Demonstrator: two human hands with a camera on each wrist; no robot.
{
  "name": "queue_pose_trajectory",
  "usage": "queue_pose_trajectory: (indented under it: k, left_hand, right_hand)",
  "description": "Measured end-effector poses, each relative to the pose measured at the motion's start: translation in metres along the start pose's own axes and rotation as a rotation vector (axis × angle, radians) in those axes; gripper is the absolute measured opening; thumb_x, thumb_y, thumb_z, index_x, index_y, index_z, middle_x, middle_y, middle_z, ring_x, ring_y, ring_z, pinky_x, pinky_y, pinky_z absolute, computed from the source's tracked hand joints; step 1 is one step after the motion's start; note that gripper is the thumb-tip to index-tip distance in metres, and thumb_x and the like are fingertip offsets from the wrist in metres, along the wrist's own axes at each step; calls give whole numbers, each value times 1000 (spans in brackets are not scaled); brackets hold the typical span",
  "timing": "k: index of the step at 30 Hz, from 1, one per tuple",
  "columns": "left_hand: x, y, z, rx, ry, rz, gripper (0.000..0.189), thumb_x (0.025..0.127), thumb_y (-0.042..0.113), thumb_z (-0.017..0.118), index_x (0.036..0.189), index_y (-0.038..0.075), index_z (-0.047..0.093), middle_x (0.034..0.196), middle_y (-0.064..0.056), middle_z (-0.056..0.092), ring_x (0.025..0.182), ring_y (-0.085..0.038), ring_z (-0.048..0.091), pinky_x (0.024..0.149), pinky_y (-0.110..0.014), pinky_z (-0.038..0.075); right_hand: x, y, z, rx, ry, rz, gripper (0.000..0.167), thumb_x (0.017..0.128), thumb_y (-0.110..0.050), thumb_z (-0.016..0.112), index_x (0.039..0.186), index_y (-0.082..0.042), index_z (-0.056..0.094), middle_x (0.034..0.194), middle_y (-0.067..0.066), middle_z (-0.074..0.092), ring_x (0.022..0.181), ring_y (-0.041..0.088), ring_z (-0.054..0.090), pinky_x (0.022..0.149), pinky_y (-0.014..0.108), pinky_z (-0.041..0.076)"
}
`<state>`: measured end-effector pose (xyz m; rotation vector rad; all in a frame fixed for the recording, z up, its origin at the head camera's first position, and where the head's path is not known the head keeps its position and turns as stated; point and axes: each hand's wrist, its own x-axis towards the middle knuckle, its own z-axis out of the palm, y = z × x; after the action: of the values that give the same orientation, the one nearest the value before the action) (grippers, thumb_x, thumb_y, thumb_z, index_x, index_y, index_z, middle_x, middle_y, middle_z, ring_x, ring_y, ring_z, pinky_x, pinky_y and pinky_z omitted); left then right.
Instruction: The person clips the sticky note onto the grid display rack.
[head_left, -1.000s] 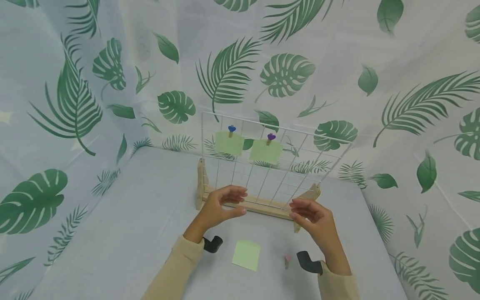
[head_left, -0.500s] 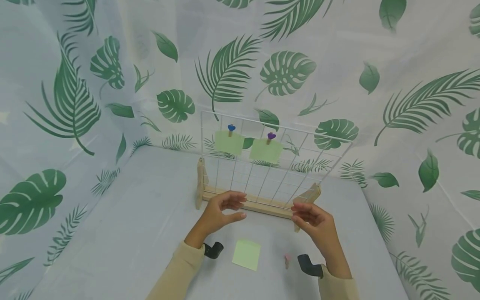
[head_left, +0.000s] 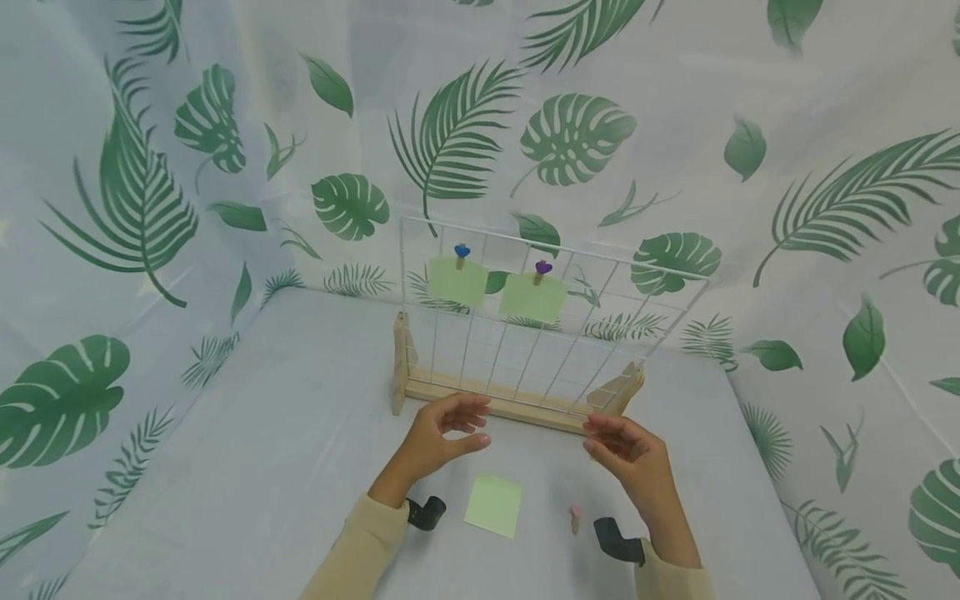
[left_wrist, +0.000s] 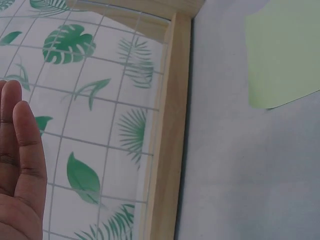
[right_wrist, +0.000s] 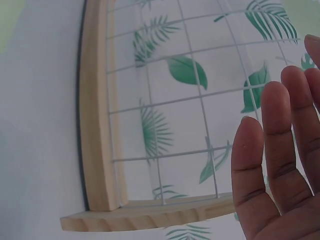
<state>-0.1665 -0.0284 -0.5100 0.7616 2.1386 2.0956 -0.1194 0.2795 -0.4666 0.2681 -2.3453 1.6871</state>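
Observation:
My left hand (head_left: 435,437) hovers in front of the wooden base (head_left: 517,407) of a white wire grid rack (head_left: 517,350), its fingers relaxed and holding nothing. My right hand (head_left: 633,450) is at the rack's right end, fingers loosely bent, also with nothing in them. Between the forearms a pale green sticky note (head_left: 493,506) lies on the table. To its right is a small clothespin (head_left: 575,519) with a pink top. Two more green notes hang high on the grid, one under a blue heart clothespin (head_left: 462,254), the other under a purple heart clothespin (head_left: 542,272).
The white-covered table (head_left: 300,433) meets leaf-print cloth walls (head_left: 480,150) at the back and both sides. Black wrist-worn fittings (head_left: 426,513) stick out beneath the sleeves. The rack's wooden feet (head_left: 400,367) stand at its two ends.
Both hands have lowered slightly in the head view, the left a little more. The camera view has shifted slightly. The notes and clothespins keep their places.

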Motion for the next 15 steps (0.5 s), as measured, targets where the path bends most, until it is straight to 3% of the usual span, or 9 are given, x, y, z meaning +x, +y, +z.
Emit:
queue_pose_trajectory:
  k: [9, 15]
  left_hand:
    - [-7, -10, 6, -30, 0, -28, 48, 94, 2, 82, 137, -8, 64, 128, -29, 70, 112, -37, 72, 98, -32, 59]
    - [-13, -14, 9, -29, 15, -54, 47, 95, 3, 82, 138, -6, 65, 127, -26, 72, 112, -39, 72, 97, -30, 58]
  right_hand:
    - [-7, 6, 0, -17, 23, 28, 29, 90, 16, 77, 117, 16, 68, 104, -16, 77, 90, 2, 71, 81, 16, 58]
    - [-11, 8, 0, -7, 48, 64, 30, 91, 12, 79, 119, 15, 69, 105, -10, 78, 91, 4, 71, 82, 16, 57]
